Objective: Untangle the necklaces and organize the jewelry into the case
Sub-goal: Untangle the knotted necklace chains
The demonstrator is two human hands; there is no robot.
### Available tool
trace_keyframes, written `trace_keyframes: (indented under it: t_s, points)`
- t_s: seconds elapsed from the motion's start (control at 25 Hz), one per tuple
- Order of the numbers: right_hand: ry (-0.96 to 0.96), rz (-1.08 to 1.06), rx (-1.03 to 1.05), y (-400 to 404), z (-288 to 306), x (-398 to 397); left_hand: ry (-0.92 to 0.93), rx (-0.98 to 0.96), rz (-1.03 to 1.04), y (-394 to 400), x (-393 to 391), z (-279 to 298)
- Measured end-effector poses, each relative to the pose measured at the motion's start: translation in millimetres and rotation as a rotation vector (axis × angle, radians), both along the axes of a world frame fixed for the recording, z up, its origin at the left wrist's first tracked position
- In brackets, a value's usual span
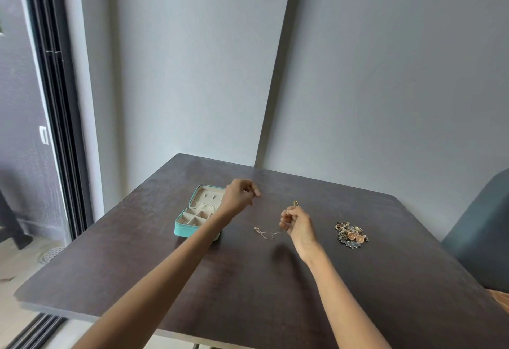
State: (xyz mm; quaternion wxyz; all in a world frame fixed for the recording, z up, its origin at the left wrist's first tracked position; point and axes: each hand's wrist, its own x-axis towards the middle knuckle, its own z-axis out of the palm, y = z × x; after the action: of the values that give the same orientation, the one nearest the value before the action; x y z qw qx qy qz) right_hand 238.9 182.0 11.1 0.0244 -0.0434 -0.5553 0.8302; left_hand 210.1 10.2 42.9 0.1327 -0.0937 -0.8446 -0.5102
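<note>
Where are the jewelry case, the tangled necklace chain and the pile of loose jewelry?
jewelry case (184, 228): head view, on its teal front wall.
tangled necklace chain (265, 233): head view, on the knotted part lying on the table.
pile of loose jewelry (351, 235): head view, middle of the heap.

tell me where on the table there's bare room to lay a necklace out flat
Bare room: the wide near part of the table under both forearms, and the far strip between the wall and the hands. Crowded: the open teal case by the left hand, the tangled chain beside the right hand, and the jewelry pile further right.
</note>
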Motion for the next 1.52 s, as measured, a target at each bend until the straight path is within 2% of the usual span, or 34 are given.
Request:
trace_keyframes:
  t_s: [0.16, 0.36, 0.6, 0.84, 1.12, 1.28, 1.52]
  points:
    - [0.005, 0.025, 0.03, 1.7, 0.1, 2.0, -0.088, 0.065, -0.148, 2.1, -1.1, -8.3]
    - [0.042, -0.008, 0.129, 2.5, 3.7, -1.9, -0.199, 0.02, -0.351, 18.7, -1.3, -20.9]
    - [0.089, 0.035, 0.186, 1.8, 6.4, -1.1, -0.137, -0.024, -0.296, 30.4, 4.2, -25.4]
    - [0.068, 0.028, 0.256, 3.2, 4.9, -0.8, -0.08, 0.035, -0.263, 30.8, 5.5, -20.6]
    - [-0.013, 0.055, 0.019, -5.7, 10.6, 4.5, -0.142, 0.122, -0.414, 28.5, 7.4, -19.9]
    - [-0.035, 0.118, -0.143, -5.0, 6.9, 2.7, -0.117, 0.208, -0.346, 24.9, 7.7, -25.0]
    - [-0.015, 0.111, -0.188, -2.5, 3.5, 2.7, -0.158, 0.301, -0.297, 25.7, 9.5, -24.2]
